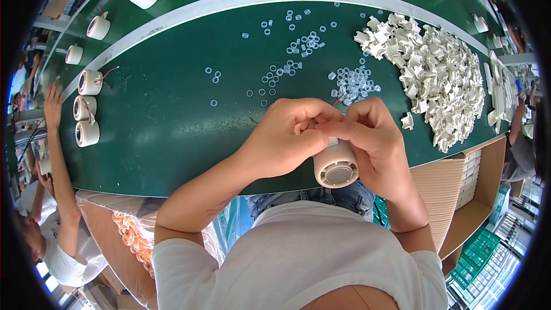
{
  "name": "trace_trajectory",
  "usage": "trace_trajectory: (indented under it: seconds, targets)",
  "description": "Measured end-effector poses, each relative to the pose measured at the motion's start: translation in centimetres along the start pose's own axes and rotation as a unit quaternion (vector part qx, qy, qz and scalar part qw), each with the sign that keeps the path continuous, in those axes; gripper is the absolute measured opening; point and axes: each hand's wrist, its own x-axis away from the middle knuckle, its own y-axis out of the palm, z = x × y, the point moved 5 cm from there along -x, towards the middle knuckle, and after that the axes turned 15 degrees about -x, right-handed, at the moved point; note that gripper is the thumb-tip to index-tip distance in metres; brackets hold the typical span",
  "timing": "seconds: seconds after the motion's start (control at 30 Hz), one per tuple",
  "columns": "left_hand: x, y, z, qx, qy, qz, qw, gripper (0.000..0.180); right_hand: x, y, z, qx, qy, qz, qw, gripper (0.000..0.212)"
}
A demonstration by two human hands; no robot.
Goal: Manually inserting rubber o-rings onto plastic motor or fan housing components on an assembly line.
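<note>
A cream, round plastic housing [336,167] with a ring of slots around a grey disc hangs at the table's near edge, tilted toward me. My right hand [376,143] is closed on its side, with thumb and forefinger pinched at its upper end. Against those fingertips, my left hand [290,138] is closed in a pinch at the same upper end; what its fingers hold is hidden. A short bit of red wire [337,101] shows just beyond the fingertips. Close past my hands lies a heap of small clear plastic rings [356,85].
More clear rings [309,43] are scattered over the green table [172,132]. A big pile of white plastic clips [442,77] covers its right side. Similar housings [90,82] with wires line the left. Beyond a pale rail [241,1] runs another green strip. A cardboard box [479,195] stands right; a co-worker's arm [60,155] reaches in left.
</note>
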Motion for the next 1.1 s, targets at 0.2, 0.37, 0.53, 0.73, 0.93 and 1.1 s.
trace_trajectory:
  seconds: [0.2,0.37,0.53,0.73,0.93,1.1]
  targets:
    - [0.0,-0.2,-0.4,-0.064,-0.002,-0.004,0.998,0.018,-2.1,-1.2,1.2,-0.028,0.007,-0.023,0.999,0.02]
    - [0.2,1.4,-1.0,-0.122,0.008,-0.031,0.992,0.02,-7.3,-3.1,4.1,0.084,0.011,0.076,0.994,0.012]
    - [0.8,2.1,0.8,-0.352,0.019,-0.102,0.93,0.024,-9.8,-2.3,6.7,0.22,0.038,0.03,0.974,0.011]
    - [1.3,2.2,0.2,-0.489,0.056,-0.124,0.862,0.027,-9.7,-2.0,6.0,0.248,0.059,0.018,0.967,0.007]
    - [0.2,-0.2,1.1,-0.196,0.094,-0.059,0.974,0.03,-5.3,-5.5,0.9,0.018,-0.068,0.258,0.964,0.007]
    - [-0.3,-1.7,0.8,0.239,0.108,0.065,0.963,0.027,-1.2,-2.9,0.3,-0.156,-0.088,0.241,0.954,0.011]
